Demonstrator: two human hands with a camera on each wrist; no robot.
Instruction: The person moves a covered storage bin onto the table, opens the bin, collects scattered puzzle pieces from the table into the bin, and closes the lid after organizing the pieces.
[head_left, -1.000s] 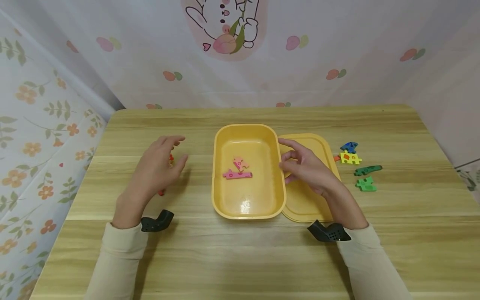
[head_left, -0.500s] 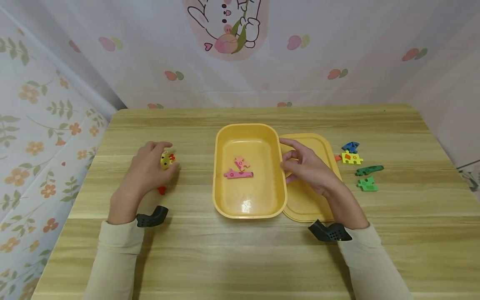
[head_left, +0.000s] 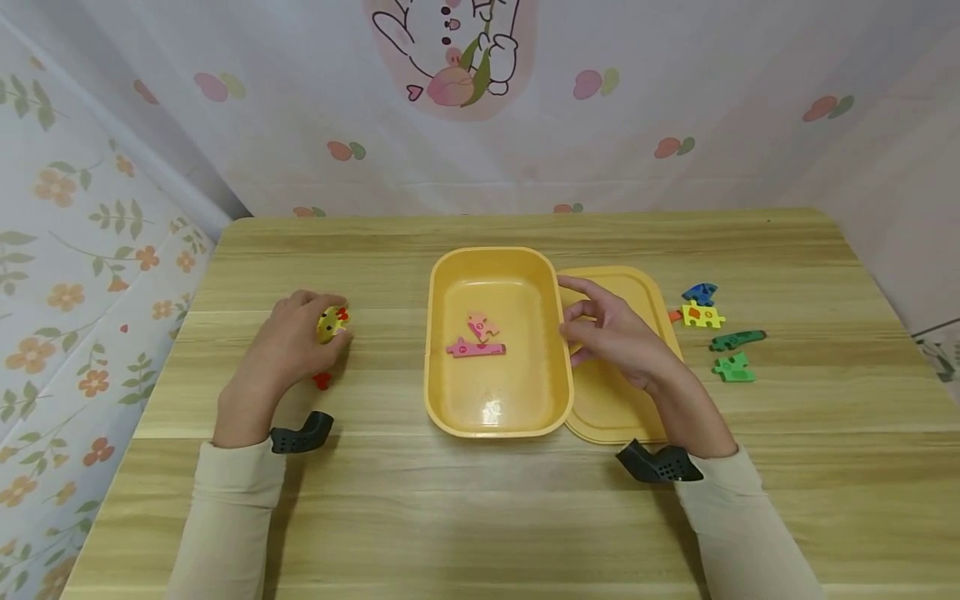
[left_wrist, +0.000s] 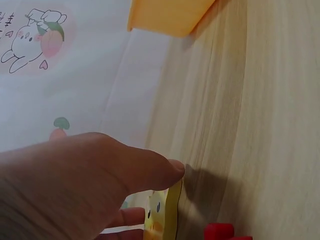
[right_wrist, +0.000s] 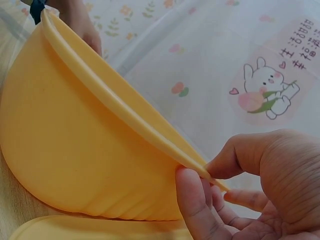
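My left hand point(head_left: 285, 342) pinches a yellow puzzle piece with an animal face point(head_left: 327, 327) at the left of the table. In the left wrist view, the thumb lies on the top edge of this piece point(left_wrist: 171, 210) and the fingers are behind it. A red piece point(head_left: 322, 381) lies just below that hand, partly hidden. With thumb and fingers, my right hand point(head_left: 618, 337) holds the right rim of a yellow plastic box point(head_left: 495, 404). Inside the box lie a long pink puzzle piece point(head_left: 478, 351) and a smaller pink one point(head_left: 477, 326).
Beneath the right hand, a yellow lid point(head_left: 611, 412) lies partly behind the box. Farther right are a blue piece point(head_left: 701, 294), a yellow piece point(head_left: 702, 315), a dark green piece point(head_left: 738, 340) and a light green piece point(head_left: 734, 367). A printed curtain point(head_left: 600, 142) hangs behind the table.
My left hand has moved slightly left and down, and its fingers have closed around the yellow puzzle piece. The right hand and the box stay as they were.
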